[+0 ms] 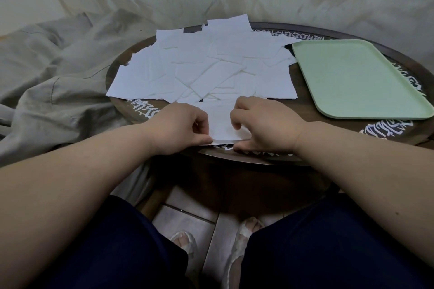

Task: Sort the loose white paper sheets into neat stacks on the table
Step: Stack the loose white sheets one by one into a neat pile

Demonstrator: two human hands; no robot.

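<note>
Paper sheets [202, 70], white and loose, lie in an overlapping heap across the far and middle part of the round dark bench [328, 138]; some hang over its far edge. No finished stack is visible yet.

One sheet [219, 122] sits apart at the near rim, held by both hands. Left hand [180, 126]: fingers curled, thumb and fingers pinching the sheet's left edge, grip closed on the paper. Right hand [263, 124]: fingers curled over the sheet's right side, thumb at the near edge, grip likewise closed on the same sheet. The near edge looks doubled, either a fold or a second sheet beneath; I cannot tell which.

Green tray [366, 110] rests on the right part of the bench, just beside the heap, nothing in it. Crumpled grey cloth [58, 73] lies off to the left.

Judgement: step in hand is squaring up the first sheet, so the task is near its start. Next move calls for laying this sheet flat on a bare patch of bench, then drawing one sheet off the heap without dragging its neighbours.
</note>
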